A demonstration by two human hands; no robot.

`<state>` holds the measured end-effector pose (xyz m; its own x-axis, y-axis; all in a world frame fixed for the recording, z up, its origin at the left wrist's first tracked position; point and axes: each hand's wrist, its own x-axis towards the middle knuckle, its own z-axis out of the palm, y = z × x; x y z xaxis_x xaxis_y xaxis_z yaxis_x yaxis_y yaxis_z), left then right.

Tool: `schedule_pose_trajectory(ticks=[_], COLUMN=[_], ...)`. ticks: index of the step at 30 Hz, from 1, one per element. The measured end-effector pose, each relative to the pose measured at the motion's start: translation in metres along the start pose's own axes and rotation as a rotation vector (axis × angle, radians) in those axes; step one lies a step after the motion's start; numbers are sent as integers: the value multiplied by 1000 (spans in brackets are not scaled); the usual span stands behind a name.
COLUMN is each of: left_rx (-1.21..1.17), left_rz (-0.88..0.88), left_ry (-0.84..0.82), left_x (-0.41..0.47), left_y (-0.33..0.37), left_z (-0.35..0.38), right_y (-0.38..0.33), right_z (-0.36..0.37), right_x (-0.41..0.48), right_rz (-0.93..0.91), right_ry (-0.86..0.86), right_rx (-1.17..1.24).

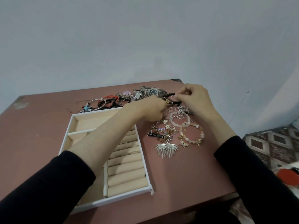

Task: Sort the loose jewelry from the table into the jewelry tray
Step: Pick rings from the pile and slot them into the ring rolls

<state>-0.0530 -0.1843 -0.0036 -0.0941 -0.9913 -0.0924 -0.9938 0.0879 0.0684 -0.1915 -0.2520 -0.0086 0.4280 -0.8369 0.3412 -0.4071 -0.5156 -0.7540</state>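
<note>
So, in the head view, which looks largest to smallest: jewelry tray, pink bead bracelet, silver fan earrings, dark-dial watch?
1. jewelry tray
2. pink bead bracelet
3. silver fan earrings and dark-dial watch: alike, and the watch lies farther away, so no ranking.

We see a white tray [90, 122] with beige ring rolls toward the table's [40, 123] front-left; tangled jewelry [168, 126] sprawls along the far edge and right side.
</note>
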Motion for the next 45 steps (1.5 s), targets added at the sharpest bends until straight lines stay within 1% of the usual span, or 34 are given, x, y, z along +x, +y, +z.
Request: schedule_pose_trajectory(ticks=[6,9,13,14,16,20,23,27,29,33,37,40,45], left_rx=[-262,-498,-988,-1058,-1098,-1034,-992,-669,-562,-343,-202,-187,-242], left_rz=[-67,-136,-193,-190,-174,-167,-190,-213,-204,-166,-139,-145,-135], left_ry=[121,199,241,260,308,404,448,502,496,336,174,89,16], left_x=[-14,-20,-28,-31,-37,-54,-69,-82,-83,-72,-55,-48,-40], left_y=[-6,-7,-9,-10,-13,-20,-27,-33,-31,-24,-25,-27,-30], left_z=[-6,-7,-3,-3,-2,0,3,3,0,-4,-9,-13,-16], right_y=[0,-1,-3,-3,-5,-10,-19,-27,-28,-24,-21,-21,-21], right_z=[2,3,3,3,3,5,7,15,19,22,24,24,25], right_x=[0,-1,-2,-2,-3,-10,-22,-33,-34,-33,-32,-31,-30], right_rz=[3,10,19,19,17,7,-9,-66,-82,-80,-90,-103,-98], right_ry=[5,9,-7,-8,-13,-36,-82,-106,-87,-62,-64,-64,-61], right_rx=[2,35,70,71,74,83,154,134,106,75,46,47,41])
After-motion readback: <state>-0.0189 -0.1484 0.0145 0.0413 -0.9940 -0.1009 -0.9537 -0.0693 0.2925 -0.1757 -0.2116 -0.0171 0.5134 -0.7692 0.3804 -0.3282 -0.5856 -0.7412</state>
